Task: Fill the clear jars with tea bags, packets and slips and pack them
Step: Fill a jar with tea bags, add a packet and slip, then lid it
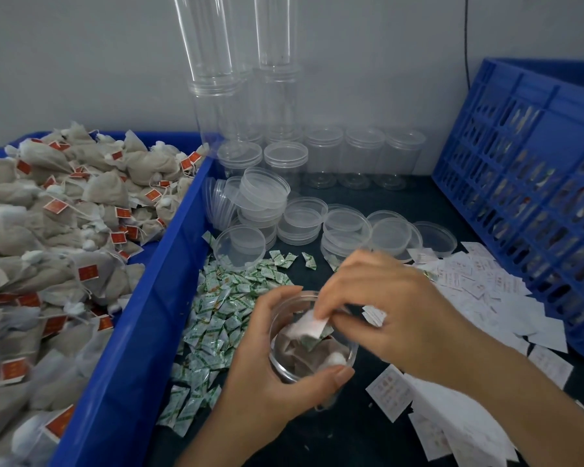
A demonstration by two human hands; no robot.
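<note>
Your left hand (270,375) grasps the clear jar (281,360) from its side, with the thumb on the near wall and the fingers curled round the far wall. Your right hand (395,308) pinches a white slip (304,326) and a green packet (312,342) together just over the jar's mouth, to the right of your left grip. Below this pinch, some tea bags (317,360) lie inside the jar, so I judge this jar is nearly filled: the slip and packet are not yet dropped in, and it has no lid. The lids (304,217) wait beyond your hands, and behind them stand empty jars (361,156), so much work is left. The jar's mouth points up toward you and its long axis runs about vertical; I cannot tell if its bottom rests on the table (351,433). Loose packets (216,315) lie left of the held jar, loose slips (479,291) right of your right hand
</note>
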